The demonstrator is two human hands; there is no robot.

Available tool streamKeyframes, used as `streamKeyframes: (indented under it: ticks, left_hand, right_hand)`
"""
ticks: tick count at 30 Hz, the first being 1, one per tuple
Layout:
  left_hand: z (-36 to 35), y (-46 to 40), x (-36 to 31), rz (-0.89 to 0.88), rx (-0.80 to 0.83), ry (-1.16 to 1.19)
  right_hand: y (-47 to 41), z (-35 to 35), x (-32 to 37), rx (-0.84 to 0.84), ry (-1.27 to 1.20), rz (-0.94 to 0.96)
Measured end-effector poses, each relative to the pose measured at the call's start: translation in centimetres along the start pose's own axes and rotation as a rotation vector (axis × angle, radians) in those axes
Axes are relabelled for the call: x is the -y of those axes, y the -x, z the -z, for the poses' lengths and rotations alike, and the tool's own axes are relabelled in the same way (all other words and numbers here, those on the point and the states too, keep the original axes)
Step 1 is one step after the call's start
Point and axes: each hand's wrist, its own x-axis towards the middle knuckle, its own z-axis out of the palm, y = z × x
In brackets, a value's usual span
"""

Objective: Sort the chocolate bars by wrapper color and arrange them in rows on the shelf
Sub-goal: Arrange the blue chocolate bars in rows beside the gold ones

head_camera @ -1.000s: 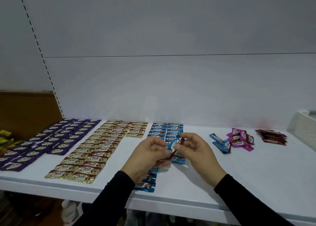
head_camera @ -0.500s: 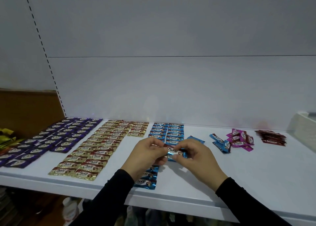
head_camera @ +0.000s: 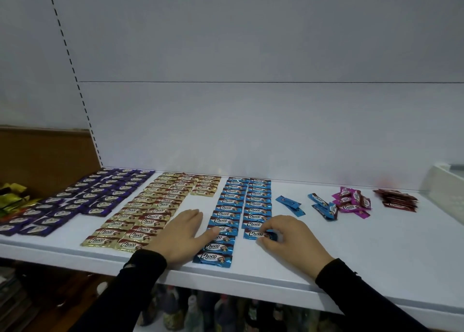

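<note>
The blue bar [head_camera: 256, 234], held up between both hands a second before, now lay at the near end of the right blue row, the right hand [head_camera: 286, 236] still pinching it. The left hand [head_camera: 184, 231] rested flat, its grip wide, on the shelf [head_camera: 376, 256]; loose bars [head_camera: 324, 206] remained unsorted to the right.

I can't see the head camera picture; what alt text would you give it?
A person's right hand pinches a blue chocolate bar at the near end of the right blue row on a white shelf, while the left hand rests flat beside the left blue row. Purple rows and gold rows lie left; loose blue, pink and dark red bars lie right.
</note>
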Motion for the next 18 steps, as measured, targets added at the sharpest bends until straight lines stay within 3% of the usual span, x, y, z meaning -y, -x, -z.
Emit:
streamKeyframes:
  ticks: [18]
  left_hand:
    - [-0.29,-0.21,-0.19,-0.007,0.002,-0.091]
  right_hand:
    - [0.03,0.10,0.91,0.027,0.035,0.033]
